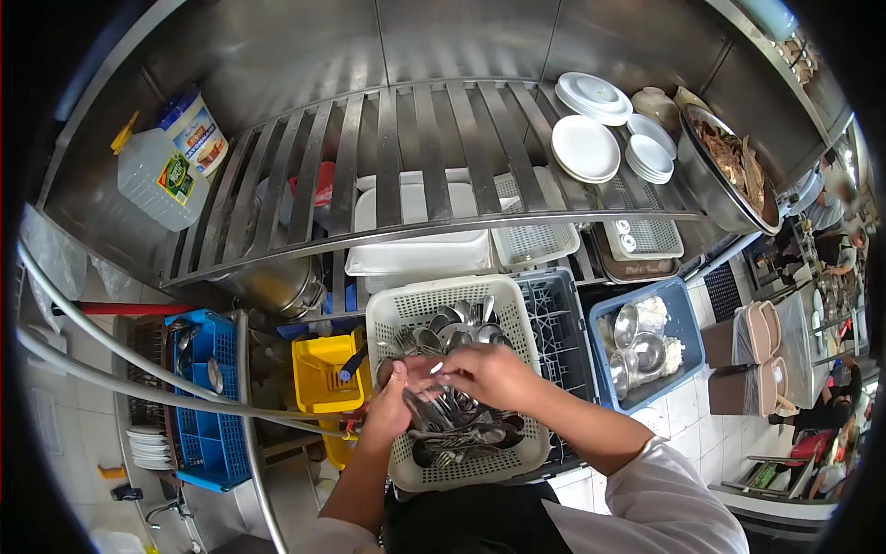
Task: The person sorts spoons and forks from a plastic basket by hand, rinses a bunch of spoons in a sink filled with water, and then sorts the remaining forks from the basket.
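A cream plastic basket (380,319) full of loose metal spoons and forks (452,454) lies in front of me. Over its left side is my left hand (391,399), its fingers closed around some cutlery (385,371), partly blurred. My right hand (489,374) reaches in from the right above the pile, close to the left one. Its thumb and fingers are pinched together near a small bright spot, and what they hold is too blurred to name.
A dark dish rack (551,319) sits under the basket's right side. Further right, a blue-grey tub (690,355) holds metal bowls. A yellow basket (318,402) and hoses (138,355) are at left. Above runs a slatted shelf (420,148) with white plates (586,148).
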A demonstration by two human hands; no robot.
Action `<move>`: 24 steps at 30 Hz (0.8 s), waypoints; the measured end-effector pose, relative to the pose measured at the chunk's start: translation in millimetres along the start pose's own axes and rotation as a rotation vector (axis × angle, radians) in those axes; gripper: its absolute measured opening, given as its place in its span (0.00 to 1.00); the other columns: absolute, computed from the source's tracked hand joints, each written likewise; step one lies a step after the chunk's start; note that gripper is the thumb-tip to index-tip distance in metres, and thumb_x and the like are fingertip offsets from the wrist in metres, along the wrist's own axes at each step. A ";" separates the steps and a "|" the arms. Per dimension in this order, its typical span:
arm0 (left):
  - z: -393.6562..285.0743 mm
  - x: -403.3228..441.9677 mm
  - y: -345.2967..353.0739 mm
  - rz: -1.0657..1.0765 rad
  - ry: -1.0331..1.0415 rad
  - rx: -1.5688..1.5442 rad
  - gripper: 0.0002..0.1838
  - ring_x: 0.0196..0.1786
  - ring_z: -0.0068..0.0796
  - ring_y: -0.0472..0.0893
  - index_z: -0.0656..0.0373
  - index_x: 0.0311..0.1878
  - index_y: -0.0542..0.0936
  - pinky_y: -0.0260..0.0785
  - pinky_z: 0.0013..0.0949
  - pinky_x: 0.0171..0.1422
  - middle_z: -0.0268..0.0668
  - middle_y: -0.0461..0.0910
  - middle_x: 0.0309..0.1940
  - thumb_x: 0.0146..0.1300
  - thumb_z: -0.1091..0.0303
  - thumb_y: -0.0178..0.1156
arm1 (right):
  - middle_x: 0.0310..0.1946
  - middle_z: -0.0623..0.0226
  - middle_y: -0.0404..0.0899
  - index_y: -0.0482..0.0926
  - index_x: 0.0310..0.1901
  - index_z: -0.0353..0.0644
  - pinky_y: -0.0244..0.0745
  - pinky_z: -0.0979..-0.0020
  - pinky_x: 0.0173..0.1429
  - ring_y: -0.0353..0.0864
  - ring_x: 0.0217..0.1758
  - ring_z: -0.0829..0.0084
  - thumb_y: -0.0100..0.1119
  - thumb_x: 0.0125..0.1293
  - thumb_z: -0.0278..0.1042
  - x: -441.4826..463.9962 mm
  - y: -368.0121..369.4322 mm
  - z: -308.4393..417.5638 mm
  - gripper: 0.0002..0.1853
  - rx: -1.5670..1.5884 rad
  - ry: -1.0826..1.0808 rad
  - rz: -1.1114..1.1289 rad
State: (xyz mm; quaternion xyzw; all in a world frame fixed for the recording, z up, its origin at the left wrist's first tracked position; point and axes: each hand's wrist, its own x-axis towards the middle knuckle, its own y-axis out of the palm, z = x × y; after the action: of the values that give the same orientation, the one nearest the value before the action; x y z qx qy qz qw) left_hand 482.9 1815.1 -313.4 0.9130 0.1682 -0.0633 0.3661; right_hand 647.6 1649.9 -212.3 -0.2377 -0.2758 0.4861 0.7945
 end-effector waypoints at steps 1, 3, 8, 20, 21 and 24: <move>14.5 8.1 -6.1 0.059 -0.076 -0.266 0.37 0.58 0.42 0.83 0.60 0.67 0.73 0.76 0.52 0.66 0.44 0.82 0.57 0.75 0.33 0.52 | 0.33 0.57 0.85 0.84 0.38 0.41 0.82 0.60 0.42 0.87 0.36 0.56 0.76 0.61 0.31 10.0 -1.2 4.9 0.09 0.010 -0.015 -0.052; 23.1 7.5 -1.8 0.083 -0.081 -0.336 0.37 0.47 0.33 0.81 0.58 0.66 0.74 0.76 0.46 0.57 0.34 0.81 0.43 0.74 0.33 0.54 | 0.34 0.57 0.87 0.85 0.39 0.40 0.83 0.61 0.41 0.87 0.34 0.56 0.75 0.64 0.34 26.8 0.9 -0.2 0.09 0.332 0.199 -0.062; 8.6 -46.8 -3.3 0.034 -0.238 -0.536 0.10 0.24 0.15 0.65 0.51 0.53 0.76 0.66 0.32 0.37 0.24 0.63 0.22 0.79 0.57 0.55 | 0.40 0.48 0.88 0.83 0.46 0.38 0.83 0.51 0.53 0.89 0.46 0.49 0.71 0.66 0.51 3.2 44.4 -71.4 0.22 -0.285 0.431 0.094; 5.9 -109.9 36.8 -0.341 0.092 0.282 0.13 0.22 0.19 0.65 0.62 0.52 0.76 0.67 0.32 0.33 0.26 0.66 0.21 0.78 0.61 0.57 | 0.36 0.53 0.87 0.79 0.53 0.40 0.83 0.57 0.48 0.89 0.41 0.53 0.73 0.62 0.43 -40.5 60.5 -93.9 0.23 -0.031 0.549 -0.048; 1.8 -98.3 30.1 -0.453 0.064 0.220 0.13 0.22 0.18 0.65 0.62 0.50 0.76 0.67 0.32 0.33 0.26 0.66 0.21 0.78 0.61 0.57 | 0.34 0.53 0.87 0.80 0.50 0.40 0.83 0.58 0.47 0.89 0.39 0.54 0.73 0.62 0.43 -37.9 44.9 -89.4 0.20 0.010 0.571 -0.076; -15.7 -72.1 32.0 -0.368 0.184 0.357 0.14 0.23 0.20 0.66 0.62 0.48 0.76 0.67 0.31 0.33 0.28 0.68 0.22 0.79 0.59 0.56 | 0.34 0.54 0.87 0.84 0.44 0.37 0.81 0.61 0.45 0.88 0.37 0.59 0.73 0.61 0.45 -35.2 11.9 -82.0 0.19 0.173 0.571 -0.128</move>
State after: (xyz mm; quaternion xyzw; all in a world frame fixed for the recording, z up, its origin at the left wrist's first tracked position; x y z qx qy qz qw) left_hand 426.7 1785.6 -264.1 0.9191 0.3501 -0.0743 0.1650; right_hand 681.7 1614.1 -287.5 -0.2785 -0.0134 0.3702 0.8861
